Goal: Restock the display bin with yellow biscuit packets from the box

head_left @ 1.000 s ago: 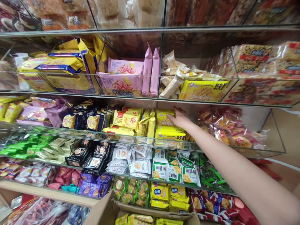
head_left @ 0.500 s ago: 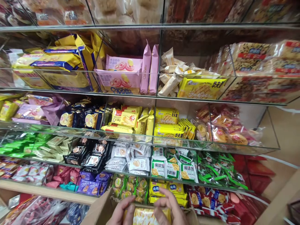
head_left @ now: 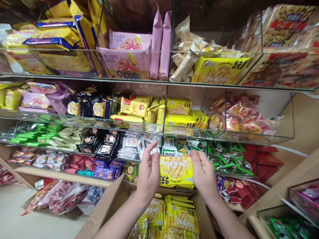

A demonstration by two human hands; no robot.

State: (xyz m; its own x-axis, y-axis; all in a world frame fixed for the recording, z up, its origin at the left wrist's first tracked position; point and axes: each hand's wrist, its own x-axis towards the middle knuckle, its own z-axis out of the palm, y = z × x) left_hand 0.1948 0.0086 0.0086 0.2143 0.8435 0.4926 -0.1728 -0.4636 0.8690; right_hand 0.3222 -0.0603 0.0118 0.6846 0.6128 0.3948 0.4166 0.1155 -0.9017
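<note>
Between my two hands is a yellow packet of waffles (head_left: 176,171), its printing upside down. My left hand (head_left: 149,171) grips its left end with the thumb in front and the index finger raised. On the right end, my right hand (head_left: 204,172) is closed with the thumb on top. Below them stands an open cardboard box (head_left: 108,204) holding several more yellow waffle packets (head_left: 183,217). Matching yellow packets (head_left: 179,122) sit in a clear shelf bin straight ahead, and a larger yellow pack (head_left: 221,69) lies on the shelf above.
Glass-fronted shelves are split into bins of wrapped snacks, among them pink packs (head_left: 128,63), black packets (head_left: 108,142) and green-wrapped pieces (head_left: 230,159). Bagged red goods (head_left: 63,199) lie on the floor at left. A second shelf bin (head_left: 289,219) juts in at lower right.
My hands have risen from the box with the yellow waffle packet, now up before the lower shelves. The view has tilted down, showing more of the box and floor.
</note>
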